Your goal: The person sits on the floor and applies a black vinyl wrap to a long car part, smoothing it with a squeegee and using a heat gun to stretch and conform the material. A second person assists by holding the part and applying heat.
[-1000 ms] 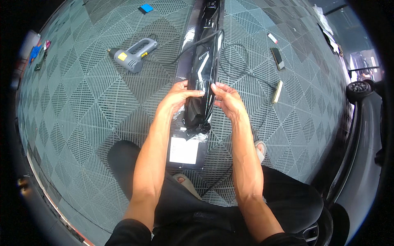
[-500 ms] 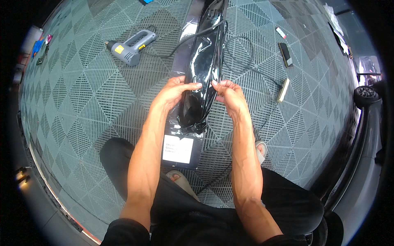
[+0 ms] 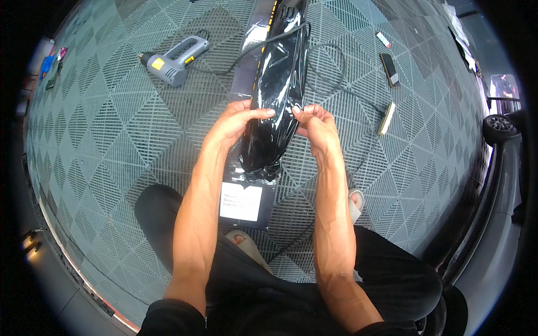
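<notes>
A long, glossy black panel [image 3: 277, 73] with wrinkled film over its near end lies lengthwise on a long flat box [image 3: 244, 81]. Gripping the panel's left edge, my left hand [image 3: 235, 120] rests its thumb on the shiny surface while its fingers curl around the side. On the opposite edge, my right hand [image 3: 316, 123] pinches the film between thumb and fingers. Bunched film [image 3: 263, 172] gathers at the end nearest me. What the fingertips do beneath the edges is hidden.
A grey heat gun [image 3: 171, 64] lies on the grated tile floor at left, its cable [image 3: 246, 55] crossing the panel. To the right are a black flat tool [image 3: 389, 70], a small white-and-red item [image 3: 383, 39] and a pale power strip [image 3: 386, 119]. A car [image 3: 493, 224] stands far right.
Orange dashes now show along the panel's left edge, which seems slightly turned. My right hand has shifted a little to the right; my left hand keeps nearly the same hold.
</notes>
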Action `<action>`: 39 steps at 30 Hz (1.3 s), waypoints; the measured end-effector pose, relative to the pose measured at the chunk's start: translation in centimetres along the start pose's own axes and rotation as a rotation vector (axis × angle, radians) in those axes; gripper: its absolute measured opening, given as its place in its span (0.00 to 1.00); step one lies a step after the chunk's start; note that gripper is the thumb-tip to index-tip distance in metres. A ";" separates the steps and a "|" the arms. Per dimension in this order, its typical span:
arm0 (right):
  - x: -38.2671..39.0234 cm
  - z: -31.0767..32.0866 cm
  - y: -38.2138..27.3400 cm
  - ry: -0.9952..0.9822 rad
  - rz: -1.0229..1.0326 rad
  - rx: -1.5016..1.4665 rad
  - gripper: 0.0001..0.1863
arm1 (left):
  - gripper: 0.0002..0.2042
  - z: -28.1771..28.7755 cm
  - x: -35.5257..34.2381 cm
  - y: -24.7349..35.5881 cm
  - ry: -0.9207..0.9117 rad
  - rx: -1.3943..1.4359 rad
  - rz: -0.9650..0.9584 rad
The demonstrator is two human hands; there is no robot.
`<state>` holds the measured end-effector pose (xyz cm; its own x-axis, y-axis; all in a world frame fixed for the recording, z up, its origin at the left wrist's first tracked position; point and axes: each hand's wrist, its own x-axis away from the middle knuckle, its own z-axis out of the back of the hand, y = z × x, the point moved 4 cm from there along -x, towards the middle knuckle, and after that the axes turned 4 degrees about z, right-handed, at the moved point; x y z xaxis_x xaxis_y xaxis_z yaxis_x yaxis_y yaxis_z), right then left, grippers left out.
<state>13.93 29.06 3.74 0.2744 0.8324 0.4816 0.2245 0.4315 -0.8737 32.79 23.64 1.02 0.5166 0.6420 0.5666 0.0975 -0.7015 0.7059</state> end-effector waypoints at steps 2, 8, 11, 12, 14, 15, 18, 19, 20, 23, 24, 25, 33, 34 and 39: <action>0.1 0.0 0.1 0.008 -0.002 -0.023 0.09 | 0.12 -0.1 0.0 0.0 -0.004 0.005 -0.007; 0.3 0.0 0.1 0.013 -0.039 -0.019 0.08 | 0.12 -0.1 0.0 0.1 -0.017 0.011 -0.012; 0.2 0.0 0.3 -0.010 -0.057 -0.042 0.07 | 0.12 -0.1 -0.1 0.1 -0.018 0.016 -0.024; 0.1 -0.1 0.4 -0.023 -0.058 -0.070 0.07 | 0.12 -0.1 -0.1 0.1 -0.015 0.015 -0.027; 0.0 -0.1 0.7 -0.032 -0.055 -0.132 0.07 | 0.12 -0.1 -0.1 0.1 -0.007 0.015 -0.025; 0.0 -0.1 0.9 -0.027 -0.051 -0.165 0.08 | 0.12 -0.1 -0.1 0.1 -0.005 0.015 -0.025; -0.2 0.0 1.3 -0.024 -0.051 -0.199 0.08 | 0.12 -0.2 -0.2 0.1 -0.026 0.022 -0.006; -0.2 0.0 1.4 -0.020 -0.054 -0.197 0.08 | 0.12 -0.2 -0.2 0.1 -0.022 0.014 -0.009; -0.2 0.0 1.5 -0.033 -0.053 -0.206 0.08 | 0.12 -0.1 -0.2 0.1 -0.018 0.006 -0.011; -0.3 0.1 1.6 -0.051 -0.058 -0.218 0.08 | 0.12 -0.1 -0.2 0.1 -0.020 0.009 -0.015; -0.4 0.1 1.6 -0.055 -0.061 -0.222 0.08 | 0.12 -0.1 -0.3 0.1 -0.023 0.013 -0.014; -0.3 0.2 1.7 -0.058 -0.065 -0.226 0.08 | 0.12 -0.1 -0.3 0.1 -0.018 0.010 -0.003; -0.7 0.1 2.2 -0.109 -0.070 -0.327 0.07 | 0.11 0.0 -0.4 0.0 -0.012 -0.006 0.028; -0.7 0.2 2.3 -0.098 -0.083 -0.331 0.07 | 0.12 0.0 -0.4 0.0 -0.011 -0.011 0.027; -0.3 0.2 1.8 -0.145 -0.072 -0.400 0.07 | 0.12 0.1 -0.6 -0.3 -0.004 -0.007 0.043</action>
<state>14.11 29.66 1.97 0.1166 0.8577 0.5008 0.5909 0.3454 -0.7291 32.56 23.38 0.43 0.5235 0.6101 0.5947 0.0693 -0.7262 0.6840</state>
